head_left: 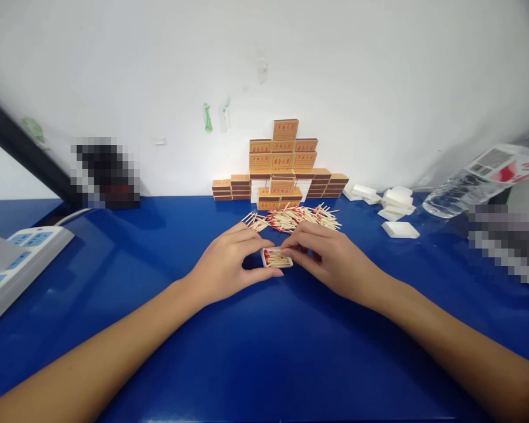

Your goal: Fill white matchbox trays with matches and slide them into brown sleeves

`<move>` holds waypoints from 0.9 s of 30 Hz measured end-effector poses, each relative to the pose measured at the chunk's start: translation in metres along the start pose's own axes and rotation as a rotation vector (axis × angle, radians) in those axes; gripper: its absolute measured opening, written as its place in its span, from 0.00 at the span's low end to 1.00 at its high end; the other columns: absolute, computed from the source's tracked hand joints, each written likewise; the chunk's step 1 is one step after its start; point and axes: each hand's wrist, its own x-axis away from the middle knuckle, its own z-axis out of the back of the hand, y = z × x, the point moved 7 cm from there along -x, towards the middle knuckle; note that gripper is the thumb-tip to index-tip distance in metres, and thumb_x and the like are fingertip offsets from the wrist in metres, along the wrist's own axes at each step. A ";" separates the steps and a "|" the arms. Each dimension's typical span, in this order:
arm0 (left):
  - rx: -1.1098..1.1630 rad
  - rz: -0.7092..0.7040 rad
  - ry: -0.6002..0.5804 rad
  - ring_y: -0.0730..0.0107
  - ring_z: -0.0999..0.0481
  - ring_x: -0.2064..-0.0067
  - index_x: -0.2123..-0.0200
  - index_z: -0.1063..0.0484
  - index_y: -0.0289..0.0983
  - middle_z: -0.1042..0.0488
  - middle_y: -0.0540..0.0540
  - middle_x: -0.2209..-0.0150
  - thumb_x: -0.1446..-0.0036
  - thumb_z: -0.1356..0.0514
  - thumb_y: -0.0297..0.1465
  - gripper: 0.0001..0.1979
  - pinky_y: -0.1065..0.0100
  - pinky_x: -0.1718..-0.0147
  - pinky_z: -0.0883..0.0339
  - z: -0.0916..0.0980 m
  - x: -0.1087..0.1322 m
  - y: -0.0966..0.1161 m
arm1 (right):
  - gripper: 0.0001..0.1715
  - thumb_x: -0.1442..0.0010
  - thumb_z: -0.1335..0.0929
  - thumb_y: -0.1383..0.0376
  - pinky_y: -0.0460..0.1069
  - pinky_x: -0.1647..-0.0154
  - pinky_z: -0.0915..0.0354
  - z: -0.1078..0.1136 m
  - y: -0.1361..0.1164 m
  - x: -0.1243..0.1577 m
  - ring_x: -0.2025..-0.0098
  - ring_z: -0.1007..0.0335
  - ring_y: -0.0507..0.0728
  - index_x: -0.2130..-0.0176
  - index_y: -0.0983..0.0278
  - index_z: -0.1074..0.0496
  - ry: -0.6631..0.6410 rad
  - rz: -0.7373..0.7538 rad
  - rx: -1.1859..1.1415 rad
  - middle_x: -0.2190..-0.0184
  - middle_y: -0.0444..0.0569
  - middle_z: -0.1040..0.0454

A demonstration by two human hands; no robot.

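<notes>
A small white matchbox tray (290, 264) with red-tipped matches (277, 258) lying in it is on the blue table in front of me. My left hand (229, 258) holds the tray at its left end, thumb along the near side and index finger at the far side. The thumb and fingers of my right hand (326, 252) are pinched over the tray's right part, at the matches; how many they grip is hidden. Just beyond my hands lies a heap of loose matches (300, 218), with heads pointing various ways.
Brown-and-yellow matchboxes (282, 161) are stacked in a stepped pile against the white wall. Several white empty trays (400, 230) lie to the right, near a tilted clear plastic bottle (461, 191). A white power strip (35, 258) sits at the left edge of the blue table (264, 352).
</notes>
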 end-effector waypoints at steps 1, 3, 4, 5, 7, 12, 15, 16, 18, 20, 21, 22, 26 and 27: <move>0.000 -0.002 0.001 0.62 0.24 0.58 0.51 0.20 0.36 0.20 0.45 0.61 0.39 0.29 0.43 0.20 0.60 0.56 0.29 0.000 0.000 0.000 | 0.06 0.27 0.32 0.66 0.50 0.63 0.34 0.001 0.000 0.000 0.63 0.30 0.54 0.58 0.63 0.24 0.003 -0.003 -0.002 0.65 0.48 0.28; 0.000 -0.006 0.004 0.62 0.24 0.59 0.51 0.20 0.35 0.20 0.45 0.61 0.39 0.29 0.43 0.20 0.60 0.56 0.29 0.000 0.000 0.001 | 0.06 0.27 0.32 0.67 0.49 0.62 0.34 0.003 -0.001 -0.001 0.63 0.31 0.54 0.58 0.63 0.24 0.013 -0.016 -0.025 0.65 0.47 0.28; 0.002 -0.010 0.005 0.62 0.24 0.58 0.51 0.20 0.35 0.20 0.45 0.61 0.40 0.29 0.43 0.20 0.60 0.56 0.29 0.000 0.000 0.001 | 0.06 0.28 0.32 0.67 0.49 0.62 0.34 0.003 0.000 -0.001 0.64 0.31 0.53 0.58 0.62 0.24 0.016 -0.027 -0.044 0.65 0.47 0.27; 0.005 -0.014 0.004 0.62 0.24 0.58 0.51 0.20 0.35 0.19 0.45 0.61 0.40 0.29 0.43 0.21 0.60 0.55 0.29 0.000 0.000 0.001 | 0.06 0.28 0.32 0.67 0.49 0.62 0.34 0.003 0.000 -0.001 0.64 0.31 0.53 0.57 0.62 0.23 0.018 -0.038 -0.063 0.65 0.46 0.28; 0.009 -0.025 0.007 0.62 0.24 0.58 0.51 0.20 0.35 0.19 0.45 0.60 0.41 0.29 0.45 0.22 0.59 0.55 0.28 0.000 0.000 0.001 | 0.05 0.28 0.31 0.67 0.49 0.62 0.34 0.002 0.001 -0.001 0.64 0.31 0.53 0.57 0.61 0.23 0.016 -0.049 -0.089 0.66 0.45 0.28; 0.017 -0.034 0.030 0.62 0.24 0.59 0.51 0.20 0.35 0.19 0.45 0.62 0.42 0.29 0.46 0.23 0.60 0.56 0.28 0.001 0.000 0.001 | 0.06 0.29 0.30 0.66 0.50 0.61 0.33 0.004 -0.002 0.000 0.62 0.30 0.54 0.54 0.60 0.21 0.077 -0.044 -0.077 0.62 0.47 0.27; 0.020 -0.031 0.009 0.63 0.24 0.60 0.54 0.19 0.36 0.19 0.45 0.63 0.41 0.29 0.45 0.20 0.61 0.57 0.29 0.000 -0.001 0.002 | 0.06 0.30 0.29 0.66 0.50 0.60 0.32 0.006 -0.007 0.000 0.60 0.30 0.55 0.54 0.59 0.21 0.060 -0.042 -0.102 0.61 0.48 0.27; 0.020 -0.036 0.000 0.63 0.24 0.60 0.55 0.19 0.36 0.19 0.45 0.63 0.41 0.29 0.45 0.20 0.61 0.57 0.29 0.000 -0.001 0.003 | 0.05 0.31 0.29 0.66 0.50 0.60 0.32 0.005 -0.009 0.000 0.60 0.30 0.55 0.55 0.58 0.20 0.033 -0.039 -0.120 0.60 0.48 0.27; 0.019 -0.054 -0.027 0.63 0.24 0.60 0.55 0.19 0.36 0.19 0.45 0.62 0.41 0.30 0.46 0.20 0.60 0.56 0.30 -0.002 -0.001 0.005 | 0.05 0.31 0.29 0.66 0.50 0.59 0.31 0.001 -0.012 0.000 0.60 0.30 0.55 0.57 0.58 0.20 -0.027 -0.037 -0.156 0.61 0.48 0.28; 0.018 -0.072 -0.055 0.63 0.25 0.60 0.55 0.19 0.36 0.19 0.44 0.63 0.41 0.31 0.47 0.21 0.60 0.55 0.30 -0.004 -0.001 0.006 | 0.06 0.30 0.30 0.65 0.50 0.58 0.31 -0.002 -0.015 0.000 0.59 0.30 0.55 0.58 0.58 0.19 -0.071 -0.045 -0.181 0.61 0.48 0.28; 0.018 -0.079 -0.065 0.63 0.25 0.60 0.56 0.19 0.36 0.19 0.44 0.63 0.41 0.31 0.47 0.21 0.61 0.55 0.30 -0.005 0.000 0.006 | 0.07 0.29 0.30 0.65 0.51 0.58 0.31 -0.004 -0.015 0.000 0.59 0.29 0.55 0.59 0.58 0.20 -0.091 -0.055 -0.194 0.61 0.49 0.28; 0.017 -0.084 -0.072 0.62 0.25 0.59 0.56 0.20 0.36 0.19 0.44 0.62 0.41 0.31 0.47 0.21 0.61 0.55 0.30 -0.006 0.000 0.006 | 0.07 0.29 0.31 0.64 0.51 0.57 0.30 -0.006 -0.015 0.001 0.59 0.29 0.55 0.59 0.58 0.20 -0.111 -0.069 -0.210 0.61 0.49 0.28; -0.007 -0.101 -0.089 0.62 0.26 0.60 0.58 0.20 0.35 0.20 0.44 0.63 0.41 0.32 0.48 0.21 0.61 0.57 0.30 -0.007 0.001 0.005 | 0.07 0.28 0.32 0.63 0.50 0.59 0.29 -0.014 -0.014 0.004 0.59 0.28 0.54 0.59 0.60 0.23 -0.207 -0.144 -0.265 0.58 0.49 0.27; -0.014 -0.104 -0.092 0.62 0.26 0.60 0.58 0.20 0.35 0.20 0.44 0.64 0.41 0.32 0.48 0.21 0.61 0.57 0.30 -0.007 0.001 0.006 | 0.07 0.28 0.32 0.64 0.50 0.59 0.29 -0.015 -0.014 0.004 0.60 0.28 0.54 0.59 0.60 0.24 -0.222 -0.154 -0.269 0.58 0.49 0.27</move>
